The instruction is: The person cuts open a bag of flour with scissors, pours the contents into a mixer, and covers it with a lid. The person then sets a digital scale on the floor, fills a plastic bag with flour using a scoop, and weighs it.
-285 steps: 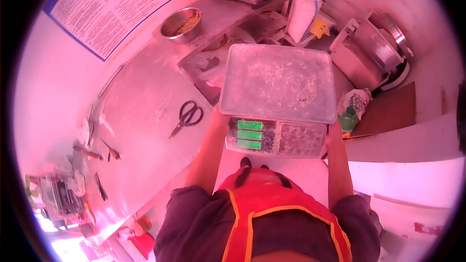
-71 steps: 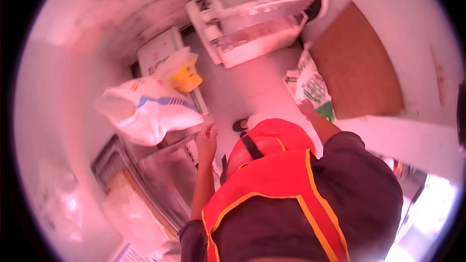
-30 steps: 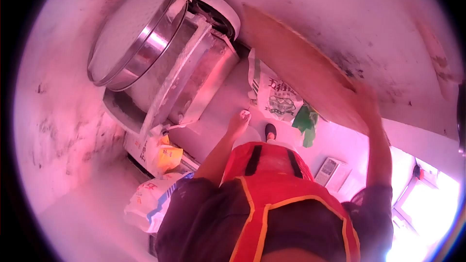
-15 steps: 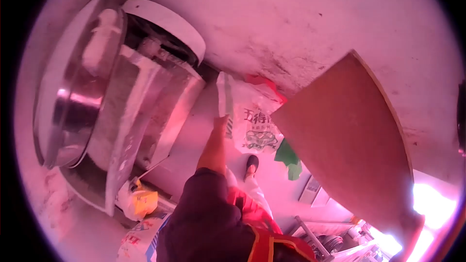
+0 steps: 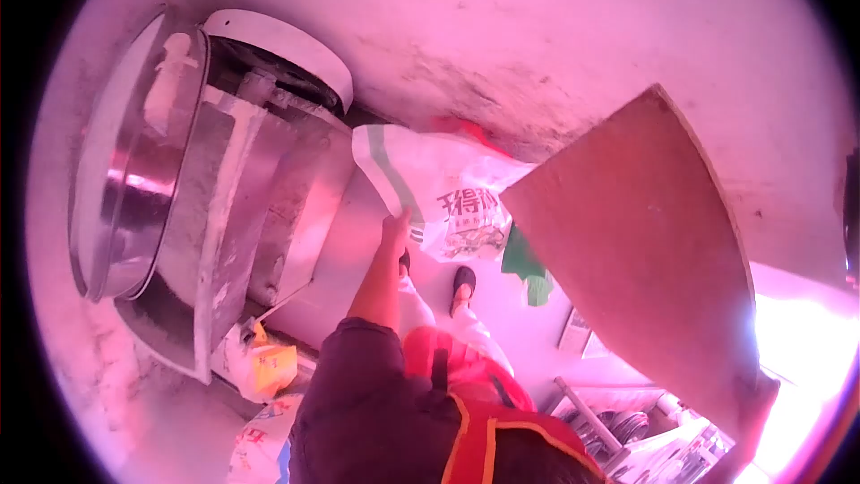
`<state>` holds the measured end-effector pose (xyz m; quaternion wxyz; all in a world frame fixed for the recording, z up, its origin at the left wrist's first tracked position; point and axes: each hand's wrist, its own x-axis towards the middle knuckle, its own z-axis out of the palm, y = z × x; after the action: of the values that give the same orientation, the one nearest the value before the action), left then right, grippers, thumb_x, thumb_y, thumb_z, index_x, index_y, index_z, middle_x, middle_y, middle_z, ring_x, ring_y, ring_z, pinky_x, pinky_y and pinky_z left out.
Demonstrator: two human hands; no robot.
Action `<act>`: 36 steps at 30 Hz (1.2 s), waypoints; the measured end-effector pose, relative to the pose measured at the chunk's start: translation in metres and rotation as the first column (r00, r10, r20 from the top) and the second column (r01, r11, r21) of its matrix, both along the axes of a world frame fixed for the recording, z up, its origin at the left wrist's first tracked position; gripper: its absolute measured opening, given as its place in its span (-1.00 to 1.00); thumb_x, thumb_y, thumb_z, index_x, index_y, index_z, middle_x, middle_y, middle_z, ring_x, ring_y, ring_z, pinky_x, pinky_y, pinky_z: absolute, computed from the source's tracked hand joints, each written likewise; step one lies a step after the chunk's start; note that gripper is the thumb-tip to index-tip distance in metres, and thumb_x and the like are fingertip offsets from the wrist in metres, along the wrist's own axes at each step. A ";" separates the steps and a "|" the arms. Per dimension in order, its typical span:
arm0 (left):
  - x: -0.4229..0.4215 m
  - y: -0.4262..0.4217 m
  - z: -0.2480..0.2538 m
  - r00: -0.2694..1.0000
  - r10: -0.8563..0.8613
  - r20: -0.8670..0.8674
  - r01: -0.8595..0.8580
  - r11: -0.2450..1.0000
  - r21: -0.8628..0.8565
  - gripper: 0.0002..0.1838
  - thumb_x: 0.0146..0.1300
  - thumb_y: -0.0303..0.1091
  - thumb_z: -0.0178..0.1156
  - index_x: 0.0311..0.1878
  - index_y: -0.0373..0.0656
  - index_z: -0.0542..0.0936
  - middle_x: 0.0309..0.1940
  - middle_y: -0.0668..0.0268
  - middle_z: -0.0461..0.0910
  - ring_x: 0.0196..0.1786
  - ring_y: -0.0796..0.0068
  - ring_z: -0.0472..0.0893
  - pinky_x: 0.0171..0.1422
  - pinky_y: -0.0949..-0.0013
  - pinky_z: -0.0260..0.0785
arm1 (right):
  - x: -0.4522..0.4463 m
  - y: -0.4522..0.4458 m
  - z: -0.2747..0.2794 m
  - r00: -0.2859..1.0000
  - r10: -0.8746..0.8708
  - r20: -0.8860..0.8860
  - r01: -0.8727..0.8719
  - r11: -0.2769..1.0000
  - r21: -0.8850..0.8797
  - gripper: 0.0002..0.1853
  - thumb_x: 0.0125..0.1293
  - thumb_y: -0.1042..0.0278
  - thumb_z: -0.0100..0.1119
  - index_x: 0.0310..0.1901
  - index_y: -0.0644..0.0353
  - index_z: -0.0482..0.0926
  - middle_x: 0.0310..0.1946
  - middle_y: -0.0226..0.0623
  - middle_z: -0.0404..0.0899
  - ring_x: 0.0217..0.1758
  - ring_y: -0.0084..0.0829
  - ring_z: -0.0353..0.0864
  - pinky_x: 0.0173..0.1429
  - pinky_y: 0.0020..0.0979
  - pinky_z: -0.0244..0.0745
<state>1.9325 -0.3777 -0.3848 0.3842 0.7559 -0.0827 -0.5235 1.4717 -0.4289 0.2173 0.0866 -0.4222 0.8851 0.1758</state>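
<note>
My left hand (image 5: 397, 228) is closed on the edge of a white printed sack (image 5: 443, 181), which hangs spread out near the wall. At the right, my right hand (image 5: 760, 399) grips the lower end of a large brown board (image 5: 640, 251) with a curved edge. The board stands tilted and its upper left corner covers part of the sack. Right-hand fingers are partly lost in glare. Below the sack hangs a piece of green material (image 5: 524, 264), and some red material (image 5: 461, 128) shows behind it.
On the left stands a machine (image 5: 287, 157) with metal panels and a round white cover (image 5: 278, 40), beside a shiny metal basin (image 5: 134, 179). A yellow-and-white bag (image 5: 271, 371) and another printed sack (image 5: 262, 439) lie below. A rack (image 5: 618, 430) holds items at lower right.
My left hand has shifted slightly left, and the sack's upper edge has spread leftward. The board remains in my right hand. The whole view has shifted a little.
</note>
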 end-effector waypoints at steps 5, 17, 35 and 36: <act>-0.029 0.035 0.040 0.976 0.197 -0.089 -0.208 0.967 -0.146 -0.61 0.14 -0.14 0.18 -0.15 -0.31 0.55 -0.33 0.21 0.58 -0.25 0.41 0.54 -0.14 0.33 0.33 | -0.009 0.017 0.017 0.987 -0.151 0.058 0.157 0.980 -0.124 -0.75 0.15 0.36 0.04 -0.22 0.37 0.52 -0.46 -0.29 0.54 -0.38 -0.55 0.41 -0.29 -0.44 0.35; -0.003 -0.049 0.058 0.964 0.231 -0.131 -0.256 0.940 -0.227 -0.46 0.23 0.00 0.02 -0.02 -0.37 0.45 -0.24 0.18 0.51 -0.26 0.35 0.50 -0.18 0.29 0.36 | -0.037 0.081 0.032 0.951 0.185 0.249 -0.155 0.978 -0.136 -0.68 0.00 0.26 0.12 -0.26 0.33 0.49 -0.45 -0.26 0.49 -0.38 -0.47 0.39 -0.24 -0.37 0.30; -0.062 0.005 0.089 0.973 0.165 -0.161 -0.181 0.979 -0.093 -0.57 0.29 -0.10 -0.06 -0.04 -0.31 0.46 -0.20 0.21 0.51 -0.16 0.37 0.50 -0.09 0.33 0.37 | -0.088 0.155 0.004 0.902 0.152 0.404 -0.045 0.964 -0.262 -0.81 -0.04 0.50 0.00 -0.39 0.46 0.48 -0.64 -0.23 0.38 -0.46 -0.62 0.33 -0.35 -0.47 0.30; -0.061 0.011 0.097 0.973 0.160 -0.165 -0.178 0.979 -0.097 -0.57 0.29 -0.10 -0.06 -0.04 -0.31 0.46 -0.20 0.21 0.51 -0.16 0.37 0.50 -0.09 0.33 0.37 | -0.092 0.154 0.004 0.905 0.128 0.405 -0.027 0.969 -0.245 -0.80 -0.04 0.50 0.00 -0.38 0.46 0.48 -0.63 -0.19 0.40 -0.46 -0.60 0.35 -0.35 -0.46 0.31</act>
<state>1.8712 -0.3663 -0.2875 0.4743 0.6943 -0.0168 -0.5410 1.3798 -0.2747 0.2213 0.2166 -0.4921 0.8429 -0.0208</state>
